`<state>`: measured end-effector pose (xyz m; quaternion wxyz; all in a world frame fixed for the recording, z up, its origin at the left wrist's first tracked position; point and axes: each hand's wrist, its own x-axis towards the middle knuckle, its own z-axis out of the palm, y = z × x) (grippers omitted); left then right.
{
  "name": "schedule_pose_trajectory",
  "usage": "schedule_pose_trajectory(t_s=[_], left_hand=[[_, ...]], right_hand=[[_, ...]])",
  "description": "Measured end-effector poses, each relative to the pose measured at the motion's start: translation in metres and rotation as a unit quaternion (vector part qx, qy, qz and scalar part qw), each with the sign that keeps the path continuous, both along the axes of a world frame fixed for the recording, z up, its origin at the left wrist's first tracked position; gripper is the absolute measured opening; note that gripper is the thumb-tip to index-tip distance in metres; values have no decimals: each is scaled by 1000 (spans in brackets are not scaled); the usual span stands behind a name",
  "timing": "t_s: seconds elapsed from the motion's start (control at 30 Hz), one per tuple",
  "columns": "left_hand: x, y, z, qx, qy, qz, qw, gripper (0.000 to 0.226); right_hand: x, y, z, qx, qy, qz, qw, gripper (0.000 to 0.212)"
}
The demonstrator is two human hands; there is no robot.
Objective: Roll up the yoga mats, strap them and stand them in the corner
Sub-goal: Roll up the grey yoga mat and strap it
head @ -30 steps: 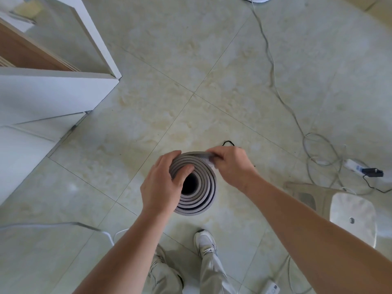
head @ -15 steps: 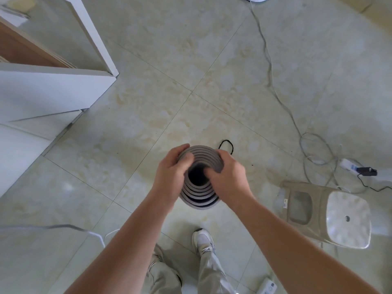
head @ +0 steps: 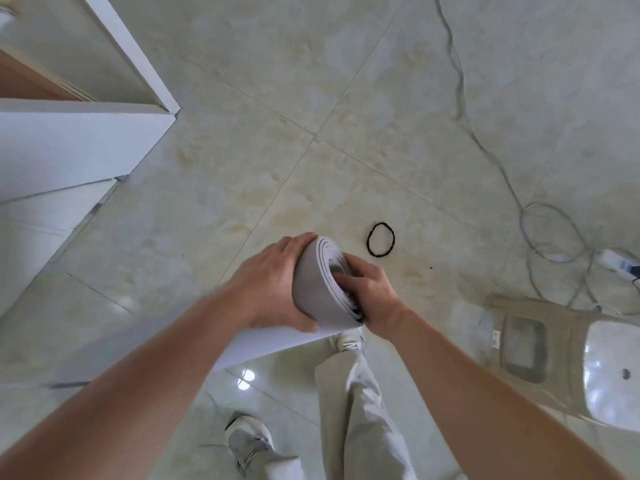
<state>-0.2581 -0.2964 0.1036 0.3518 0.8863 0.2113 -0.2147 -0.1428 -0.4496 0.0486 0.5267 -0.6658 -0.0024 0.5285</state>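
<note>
- The left hand (head: 273, 285) was clamped round the outside of the rolled yoga mat (head: 311, 285), fingers over the top and thumb underneath: a full wrap.
- The right hand (head: 372, 296) capped the roll's open end, fingers curled into the coil and gripping its layers.
- The mat hung between the two hands, off the floor (head: 263, 174), its length running back under the left forearm.
- It looked like soft, light, springy foam that would likely unwind if the grip slackened. The safest hold seemed to be a palm around the barrel, pinning the outer edge.
- A black band (head: 381, 239) lay on the tiles just beyond the right hand's fingertips, apart from the mat.
- The roll's far end was hidden behind the left arm, and the loose outer edge couldn't be made out. No strap showed on the mat.
</note>
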Motion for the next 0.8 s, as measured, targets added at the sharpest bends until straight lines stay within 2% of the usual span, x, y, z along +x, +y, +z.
schedule_pose_trajectory(t_s=[0.13,0.2,0.23,0.27,0.3,0.37,0.4,0.5,0.63,0.7,0.8], left_hand=[[52,2,-103,66,40,-35,996,111],[80,1,-158,97,53,-47,993,106],[94,0,-185,112,55,-51,991,105],[107,-1,-210,126,56,-57,989,104],[120,-3,-232,137,54,-63,987,103],[143,-4,-273,152,49,-71,985,103],[152,-4,-289,160,44,-71,984,102],[166,-2,-326,180,24,-50,982,99],[166,0,-337,180,-3,-18,983,97],[162,5,-324,175,-14,2,984,98],[152,21,-280,167,-25,55,984,102]], right_hand=[[30,0,-105,-51,58,-33,996,22],[54,-3,-157,-111,97,-74,986,13],[69,-9,-190,-155,87,-96,979,13],[84,-14,-223,-209,39,-80,974,13],[99,-22,-258,-251,-30,-21,967,13],[128,-33,-317,-318,-139,127,929,23],[139,-32,-336,-344,-174,169,907,25],[162,-25,-379,-383,-256,206,864,36],[169,-22,-404,-415,-290,279,816,35],[167,-18,-389,-386,-279,255,842,24],[159,5,-322,-253,-237,94,933,9]])
